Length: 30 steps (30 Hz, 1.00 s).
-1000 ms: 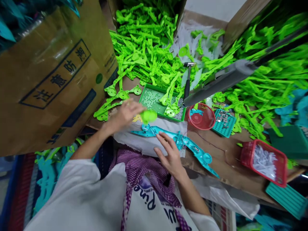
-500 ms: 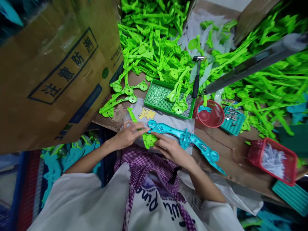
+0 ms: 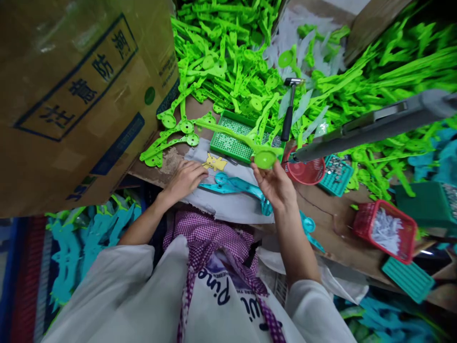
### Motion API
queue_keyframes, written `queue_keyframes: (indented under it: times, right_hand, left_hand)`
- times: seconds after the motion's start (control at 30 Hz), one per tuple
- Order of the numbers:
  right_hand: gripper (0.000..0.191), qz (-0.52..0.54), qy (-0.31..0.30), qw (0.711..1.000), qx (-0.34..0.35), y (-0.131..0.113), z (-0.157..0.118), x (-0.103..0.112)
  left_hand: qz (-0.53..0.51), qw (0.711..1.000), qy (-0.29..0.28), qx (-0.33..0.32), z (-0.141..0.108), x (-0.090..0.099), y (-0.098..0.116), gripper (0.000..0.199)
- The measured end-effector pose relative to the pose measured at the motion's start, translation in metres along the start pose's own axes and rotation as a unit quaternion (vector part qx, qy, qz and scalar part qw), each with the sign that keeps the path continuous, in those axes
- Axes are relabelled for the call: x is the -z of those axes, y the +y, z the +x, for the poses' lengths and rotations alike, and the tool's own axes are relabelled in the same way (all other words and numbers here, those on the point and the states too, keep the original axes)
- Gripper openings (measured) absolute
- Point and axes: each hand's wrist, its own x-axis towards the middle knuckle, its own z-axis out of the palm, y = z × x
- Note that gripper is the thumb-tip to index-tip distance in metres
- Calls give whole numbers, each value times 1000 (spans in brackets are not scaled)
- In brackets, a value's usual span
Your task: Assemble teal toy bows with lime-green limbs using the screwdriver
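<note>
In my raised right hand is a lime-green plastic toy-bow part, gripped near its round end. Its long arm stretches up and left above the green tray. A turquoise plastic toy bow lies on the grey cloth, partly hidden behind my right wrist. At its left end my left hand is low over the cloth, fingers pressed together. A thin line runs from those fingertips toward the bow's round end; what they pinch is too small to make out.
Behind the cloth stands a green perforated tray of small metal pieces. A hammer, red baskets and a grey tool hang or lie to the right. Lime-green parts are heaped behind; a large carton blocks the left.
The lime-green part between my hands has left the cloth. My right hand has risen from beside the turquoise bow and now holds a lime-green part up; my left hand has shifted slightly left.
</note>
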Motion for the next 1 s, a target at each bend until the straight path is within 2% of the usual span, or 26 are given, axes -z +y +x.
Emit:
queue_keyframes:
  times: [0.1,0.2,0.27,0.37,0.43,0.5,0.6,0.83,1.0]
  right_hand:
    - [36,-142,-39,984,95,7,0,-5]
    - [21,-330,-126,919,175,15,-5,-10]
    - [25,-389,-169,885,192,22,-5,-12]
    - [43,-412,-216,865,187,33,3,-13]
    - [45,-413,-233,861,182,37,10,-13]
    - [46,-410,-242,862,176,38,15,-14]
    - [51,-413,-273,854,160,33,23,-19]
    - [50,-431,-375,807,146,17,46,-29]
    - [47,-430,-360,814,150,22,42,-30]
  left_hand:
    - [-40,999,28,-20,-19,9,18,19]
    - [-95,994,8,-46,-40,6,36,16]
    - [-97,994,10,-47,-49,-6,40,12]
    - [-65,995,74,2,-55,-32,33,13]
    - [-61,992,109,23,-57,-47,25,16]
    - [-63,990,125,19,-59,-53,19,18]
    - [-63,989,134,0,-64,-52,16,16]
    - [-79,986,146,0,-71,-48,16,15]
    - [-111,984,133,35,-71,-52,15,15]
